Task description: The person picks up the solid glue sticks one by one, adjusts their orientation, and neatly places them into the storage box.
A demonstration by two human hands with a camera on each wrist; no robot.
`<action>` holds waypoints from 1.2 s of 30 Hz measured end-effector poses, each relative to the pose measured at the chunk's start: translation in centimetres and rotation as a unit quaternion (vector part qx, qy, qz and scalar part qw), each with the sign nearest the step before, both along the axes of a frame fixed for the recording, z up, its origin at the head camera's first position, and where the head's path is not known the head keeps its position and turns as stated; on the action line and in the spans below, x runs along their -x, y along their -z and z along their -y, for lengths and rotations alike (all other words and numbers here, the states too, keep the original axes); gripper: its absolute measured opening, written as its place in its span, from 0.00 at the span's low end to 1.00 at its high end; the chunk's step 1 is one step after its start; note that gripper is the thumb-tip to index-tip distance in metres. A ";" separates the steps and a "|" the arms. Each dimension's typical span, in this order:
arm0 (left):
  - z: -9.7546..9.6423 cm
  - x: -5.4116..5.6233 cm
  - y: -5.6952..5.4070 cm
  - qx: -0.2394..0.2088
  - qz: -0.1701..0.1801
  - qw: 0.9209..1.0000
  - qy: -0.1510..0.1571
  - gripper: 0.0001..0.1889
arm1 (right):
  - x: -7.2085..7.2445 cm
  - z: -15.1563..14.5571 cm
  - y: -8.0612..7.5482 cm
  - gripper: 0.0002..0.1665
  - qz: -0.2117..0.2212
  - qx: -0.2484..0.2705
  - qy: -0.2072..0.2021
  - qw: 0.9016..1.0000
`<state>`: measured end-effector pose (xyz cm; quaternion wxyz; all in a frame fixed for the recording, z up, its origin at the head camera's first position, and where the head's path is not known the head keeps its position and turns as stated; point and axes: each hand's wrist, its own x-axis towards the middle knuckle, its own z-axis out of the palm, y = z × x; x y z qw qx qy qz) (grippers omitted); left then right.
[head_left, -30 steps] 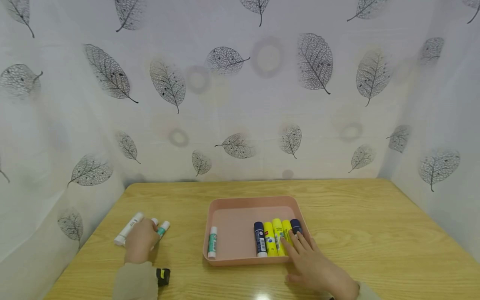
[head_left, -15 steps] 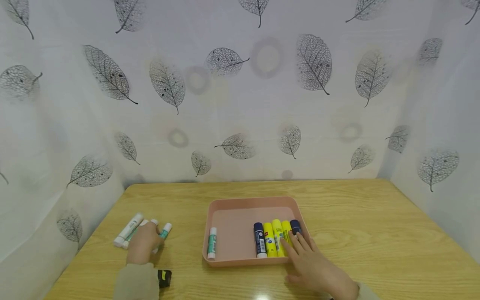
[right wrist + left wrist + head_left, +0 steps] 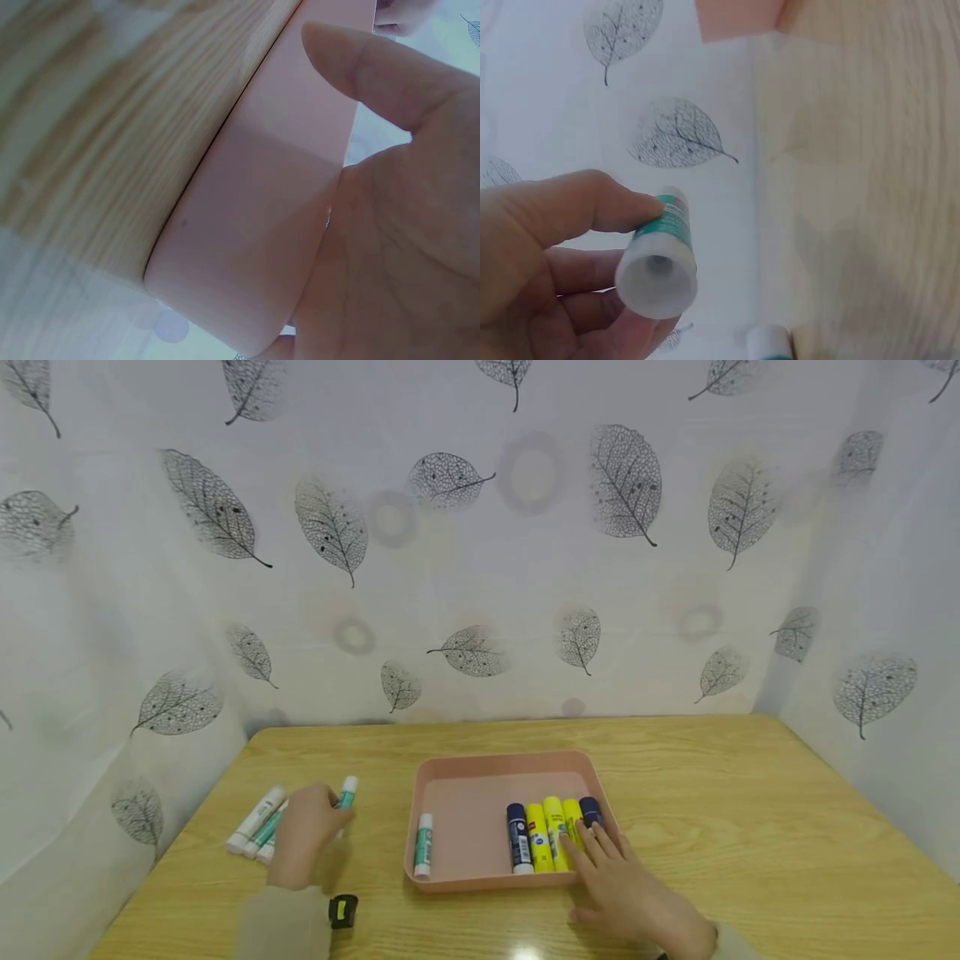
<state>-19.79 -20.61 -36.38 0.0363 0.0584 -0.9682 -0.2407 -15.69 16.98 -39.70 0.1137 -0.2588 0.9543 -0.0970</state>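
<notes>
Fingers (image 3: 585, 270) of the left hand (image 3: 306, 822) are closed in a pinch: a green-labelled glue stick (image 3: 348, 795) is gripped between them and the thumb, left of the pink tray (image 3: 472, 827), its hollow white end turned toward the wrist camera. By the look of the wrist view, it is held clear of the bench (image 3: 750, 827).

Right hand (image 3: 626, 889) is spread, thumb set apart, and laid over the tray's near right corner; palm is held along the outer wall. Whether any stick is pressed by its fingertips cannot be told.

Farther left of the tray, three loose sticks (image 3: 257, 820) are laid side by side, partly hidden by the left hand. Inside the tray, one green-labelled stick (image 3: 423, 847) is set by the left wall; two navy sticks (image 3: 519, 839) and three yellow sticks (image 3: 539, 839) are lined up at the right end, navy outermost.
</notes>
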 end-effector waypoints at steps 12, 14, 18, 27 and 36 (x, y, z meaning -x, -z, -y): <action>-4.5 0.1 -1.2 -0.002 -0.020 1.000 0.008 0.09 | -0.1 0.0 -0.1 0.48 -0.007 -0.004 -0.004 1.000; -5.4 0.1 -1.0 0.001 -0.025 1.000 0.016 0.09 | -0.1 0.0 -0.1 0.48 -0.004 -0.004 -0.002 1.000; -7.2 -0.2 -0.9 0.000 -0.013 1.000 0.024 0.13 | 0.0 0.1 -0.1 0.48 0.000 -0.004 0.000 1.000; -9.2 -0.4 0.2 0.027 0.004 0.998 0.055 0.12 | 0.0 0.0 0.0 0.48 -0.008 0.000 -0.005 1.000; -10.4 -0.8 0.6 0.071 -0.005 0.994 0.077 0.10 | 0.1 0.0 0.0 0.48 -0.005 -0.002 -0.002 1.000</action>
